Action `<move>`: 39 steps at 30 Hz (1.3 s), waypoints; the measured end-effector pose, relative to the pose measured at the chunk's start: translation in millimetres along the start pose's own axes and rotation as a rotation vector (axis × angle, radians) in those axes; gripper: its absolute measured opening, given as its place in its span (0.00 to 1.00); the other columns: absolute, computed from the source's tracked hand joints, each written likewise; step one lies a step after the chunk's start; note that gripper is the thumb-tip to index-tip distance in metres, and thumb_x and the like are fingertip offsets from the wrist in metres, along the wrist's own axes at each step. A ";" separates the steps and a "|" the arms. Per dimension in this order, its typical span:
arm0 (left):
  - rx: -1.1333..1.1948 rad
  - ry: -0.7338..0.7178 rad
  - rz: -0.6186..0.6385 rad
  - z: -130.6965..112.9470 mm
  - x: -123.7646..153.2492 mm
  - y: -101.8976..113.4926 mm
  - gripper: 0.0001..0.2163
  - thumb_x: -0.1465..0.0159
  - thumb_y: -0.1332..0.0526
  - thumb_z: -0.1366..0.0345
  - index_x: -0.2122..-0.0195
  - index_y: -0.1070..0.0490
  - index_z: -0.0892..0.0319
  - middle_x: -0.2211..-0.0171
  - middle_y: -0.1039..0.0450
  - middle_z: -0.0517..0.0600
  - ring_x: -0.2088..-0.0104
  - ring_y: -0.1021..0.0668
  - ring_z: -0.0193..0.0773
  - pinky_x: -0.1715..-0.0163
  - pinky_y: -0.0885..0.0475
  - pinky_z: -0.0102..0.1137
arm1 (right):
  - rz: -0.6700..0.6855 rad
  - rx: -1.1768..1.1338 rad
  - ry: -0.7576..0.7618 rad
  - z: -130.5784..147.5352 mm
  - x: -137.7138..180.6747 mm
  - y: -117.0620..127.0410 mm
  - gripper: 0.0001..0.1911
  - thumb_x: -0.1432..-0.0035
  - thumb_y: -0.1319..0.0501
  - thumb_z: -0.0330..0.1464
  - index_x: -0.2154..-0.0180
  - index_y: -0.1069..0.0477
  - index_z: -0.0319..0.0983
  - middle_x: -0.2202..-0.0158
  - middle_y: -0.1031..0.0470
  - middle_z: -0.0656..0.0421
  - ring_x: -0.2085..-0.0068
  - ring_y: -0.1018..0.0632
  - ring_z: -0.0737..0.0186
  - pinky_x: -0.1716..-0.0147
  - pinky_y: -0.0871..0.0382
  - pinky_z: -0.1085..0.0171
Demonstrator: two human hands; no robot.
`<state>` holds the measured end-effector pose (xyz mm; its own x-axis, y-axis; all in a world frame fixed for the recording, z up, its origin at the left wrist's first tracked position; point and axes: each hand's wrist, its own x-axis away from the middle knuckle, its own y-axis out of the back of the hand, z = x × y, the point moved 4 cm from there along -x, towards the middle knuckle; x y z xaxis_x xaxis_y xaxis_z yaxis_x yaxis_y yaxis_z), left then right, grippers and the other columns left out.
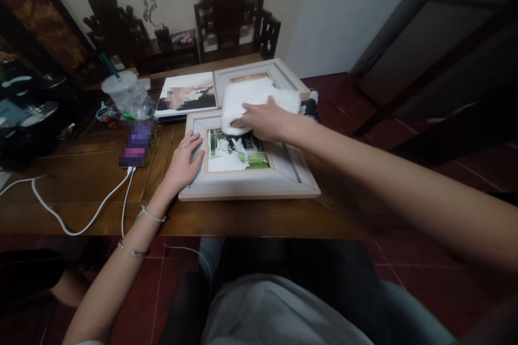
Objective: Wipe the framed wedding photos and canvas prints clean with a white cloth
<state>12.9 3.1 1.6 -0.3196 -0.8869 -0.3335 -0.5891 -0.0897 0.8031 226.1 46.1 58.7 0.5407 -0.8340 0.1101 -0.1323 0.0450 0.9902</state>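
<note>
From afar, my right hand [265, 121] clamps a white cloth [245, 94] over 1 picture frame [249, 186]; left hand [185, 161], fingers apart, rests edgeside; what's finished or left, I cannot tell.

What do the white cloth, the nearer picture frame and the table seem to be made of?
White cloth: probably soft terry or fleece, judging by its fuzzy, matte surface.
Nearer picture frame: likely wood with a pale grey finish and tan edging, though a molded composite could look similar.
Table: apparently varnished wood, given its brown tone, visible seams and soft sheen.
</note>
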 end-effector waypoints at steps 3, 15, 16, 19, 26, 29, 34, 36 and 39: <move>0.002 -0.005 -0.009 -0.1 0.2 0.2 0.18 0.31 0.43 0.66 0.43 0.27 0.65 0.36 0.30 0.63 0.30 0.35 0.50 0.31 0.41 0.53 | 0.021 0.050 -0.099 -33.2 19.4 -6.0 0.34 0.43 0.49 0.17 0.41 0.26 0.45 0.45 0.26 0.44 0.47 0.23 0.41 0.45 0.39 0.32; 0.013 -0.001 -0.052 3.5 -1.2 -1.3 0.18 0.33 0.44 0.68 0.43 0.26 0.61 0.38 0.28 0.58 0.32 0.33 0.51 0.31 0.40 0.52 | -0.040 -0.127 0.210 -1.8 150.4 -23.8 0.33 0.53 0.46 0.19 0.49 0.20 0.46 0.47 0.22 0.49 0.48 0.21 0.45 0.53 0.24 0.47; 0.012 -0.002 -0.053 3.8 -1.4 -1.6 0.18 0.33 0.44 0.68 0.44 0.26 0.61 0.38 0.28 0.58 0.32 0.33 0.51 0.31 0.40 0.52 | -0.059 -0.137 0.234 0.3 159.2 -26.5 0.32 0.53 0.46 0.20 0.50 0.20 0.47 0.48 0.21 0.50 0.49 0.21 0.45 0.55 0.23 0.49; 0.013 -0.003 -0.052 3.3 -1.4 -1.6 0.18 0.33 0.44 0.68 0.43 0.26 0.62 0.38 0.28 0.60 0.31 0.33 0.50 0.31 0.40 0.53 | -0.080 -0.149 0.245 -2.0 169.4 -30.4 0.33 0.52 0.46 0.20 0.47 0.22 0.47 0.43 0.24 0.49 0.48 0.20 0.46 0.54 0.22 0.49; 0.003 -0.001 -0.033 1.4 -0.8 0.6 0.19 0.32 0.44 0.67 0.43 0.27 0.66 0.37 0.29 0.63 0.31 0.34 0.51 0.31 0.40 0.52 | -0.264 -0.017 0.117 -12.2 96.8 8.1 0.37 0.47 0.49 0.16 0.37 0.31 0.40 0.32 0.36 0.45 0.36 0.31 0.39 0.44 0.31 0.42; 0.012 -0.002 -0.033 2.3 -0.9 0.9 0.18 0.32 0.44 0.67 0.42 0.27 0.63 0.37 0.29 0.61 0.31 0.33 0.51 0.31 0.40 0.54 | -0.355 0.000 0.199 -7.2 53.7 11.4 0.35 0.45 0.51 0.15 0.39 0.29 0.41 0.29 0.41 0.51 0.30 0.42 0.40 0.39 0.39 0.40; 0.016 -0.003 -0.039 3.8 -1.2 0.1 0.18 0.32 0.43 0.67 0.43 0.26 0.61 0.38 0.28 0.60 0.31 0.33 0.51 0.31 0.40 0.53 | -0.259 0.079 0.177 -4.3 17.5 -21.7 0.35 0.42 0.52 0.16 0.37 0.32 0.41 0.34 0.34 0.48 0.36 0.35 0.40 0.43 0.36 0.41; 0.010 -0.006 -0.035 3.8 -1.2 -0.5 0.18 0.32 0.44 0.68 0.43 0.26 0.63 0.38 0.28 0.61 0.31 0.33 0.51 0.31 0.40 0.53 | -0.215 0.090 0.197 1.2 23.3 -29.5 0.36 0.43 0.51 0.15 0.36 0.33 0.41 0.35 0.33 0.45 0.39 0.32 0.40 0.47 0.33 0.43; 0.008 -0.010 -0.035 3.6 -1.2 -1.3 0.18 0.32 0.44 0.68 0.42 0.27 0.64 0.38 0.29 0.62 0.31 0.34 0.51 0.31 0.40 0.53 | -0.119 0.042 0.245 15.6 49.5 -25.3 0.38 0.48 0.49 0.14 0.37 0.31 0.40 0.37 0.31 0.43 0.43 0.27 0.41 0.51 0.30 0.48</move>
<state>11.3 5.9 -0.8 -0.3061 -0.8789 -0.3659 -0.6062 -0.1165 0.7868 243.2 -4.9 37.8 0.7389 -0.6737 0.0162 -0.0875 -0.0721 0.9936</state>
